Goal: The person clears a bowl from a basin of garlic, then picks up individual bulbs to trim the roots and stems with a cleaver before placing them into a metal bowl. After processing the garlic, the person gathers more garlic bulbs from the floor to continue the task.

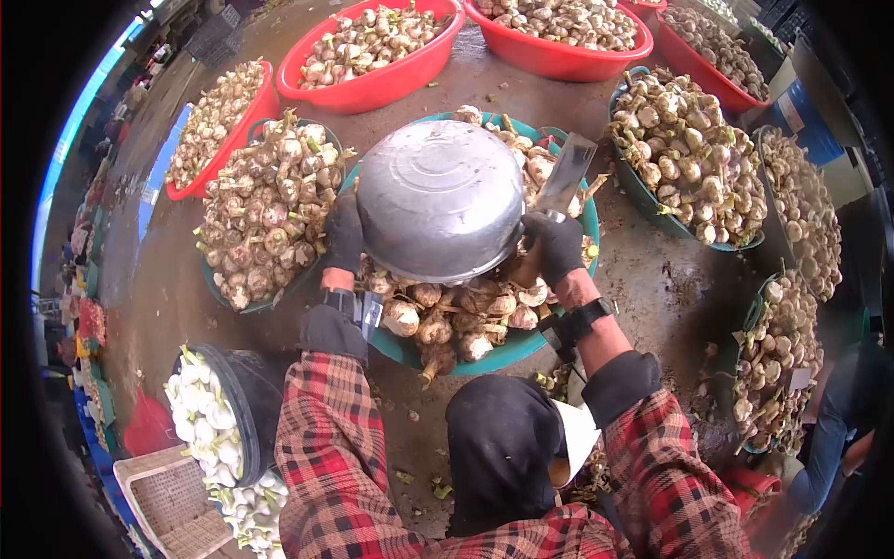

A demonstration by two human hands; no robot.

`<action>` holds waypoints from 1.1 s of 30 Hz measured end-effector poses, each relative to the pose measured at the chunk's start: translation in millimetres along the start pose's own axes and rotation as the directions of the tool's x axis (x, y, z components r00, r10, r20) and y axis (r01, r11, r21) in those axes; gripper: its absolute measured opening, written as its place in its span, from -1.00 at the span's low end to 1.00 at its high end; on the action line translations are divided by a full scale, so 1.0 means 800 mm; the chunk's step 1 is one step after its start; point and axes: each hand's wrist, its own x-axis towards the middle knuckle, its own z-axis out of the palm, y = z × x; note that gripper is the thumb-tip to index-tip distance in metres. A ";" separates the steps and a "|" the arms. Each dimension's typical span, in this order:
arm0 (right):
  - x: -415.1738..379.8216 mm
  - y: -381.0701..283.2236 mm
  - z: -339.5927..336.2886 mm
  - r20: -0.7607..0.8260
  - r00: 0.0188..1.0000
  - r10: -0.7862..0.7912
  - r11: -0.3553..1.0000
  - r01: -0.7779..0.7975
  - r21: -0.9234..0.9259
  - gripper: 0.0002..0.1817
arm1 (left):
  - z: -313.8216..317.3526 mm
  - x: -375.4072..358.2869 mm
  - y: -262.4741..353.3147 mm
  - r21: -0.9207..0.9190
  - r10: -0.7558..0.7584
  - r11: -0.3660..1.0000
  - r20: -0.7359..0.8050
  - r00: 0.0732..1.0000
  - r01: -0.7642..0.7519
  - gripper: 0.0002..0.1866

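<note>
Both gloved hands hold an upside-down metal basin (441,200) over a green tub (521,347) heaped with garlic bulbs (436,328). My left hand (345,233) grips the basin's left edge; its fingertips are partly hidden behind the metal. On the right side, my right hand (556,246) is closed at the basin's rim. A wide flat blade (569,172) sticks up beside that hand, with its lower end at the fingers; it looks held together with the basin. Both hands wear dark gloves.
Tubs of garlic stand around: a heaped one (270,210) left, another (689,154) right, red tubs (410,74) behind. White peeled garlic (203,410) fills a black bucket (256,401) at lower left, near a wicker basket (172,494). Another person's arm (829,447) shows at lower right.
</note>
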 end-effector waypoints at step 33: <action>-0.045 0.019 -0.122 0.053 0.991 0.126 0.592 -0.118 0.798 -0.80 | 0.046 -0.046 0.028 0.103 0.621 0.736 0.289 0.729 -0.669 -0.62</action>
